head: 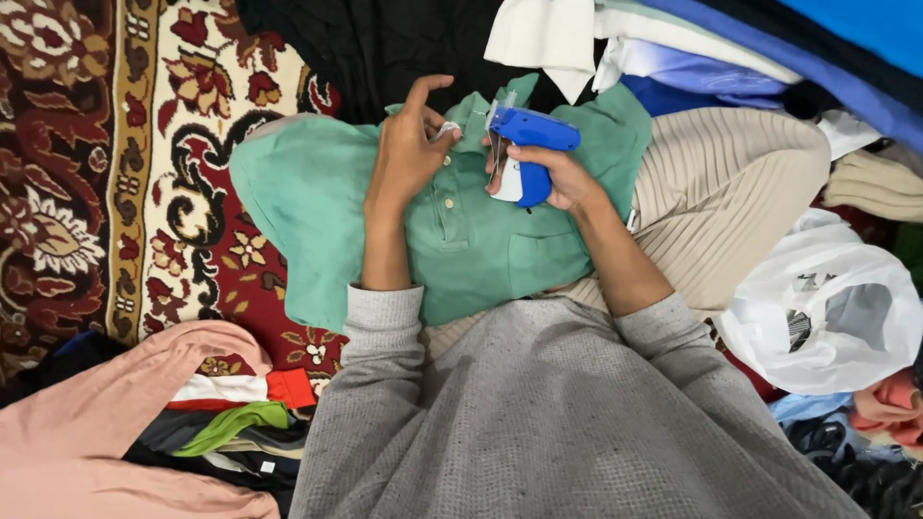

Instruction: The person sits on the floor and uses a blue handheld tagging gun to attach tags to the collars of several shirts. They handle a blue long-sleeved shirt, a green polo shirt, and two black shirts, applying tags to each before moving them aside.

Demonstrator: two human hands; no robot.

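Patterned red carpet runs under everything, with folded clothes stacked at the upper right and a looser pile at the lower left. On the person's lap lies a green polo shirt, front up, its collar toward the top of the view and its hem toward the body, so its long axis runs up and down the picture, tilted a little to the right at the collar. The left hand pinches a small white tag at the collar, thumb and forefinger closed on it, the other fingers lifted. The right hand is wrapped tight around the handle of a blue tagging gun, whose nose and needle point left toward the tag and collar; its body lies nearly crosswise to the shirt. To do this step well, I judge the collar should be held flat and taut, the needle kept square to the cloth (and clear of the pinching fingertips), passing through the tag's hole before the trigger is squeezed. A white plastic bag sits to the right.
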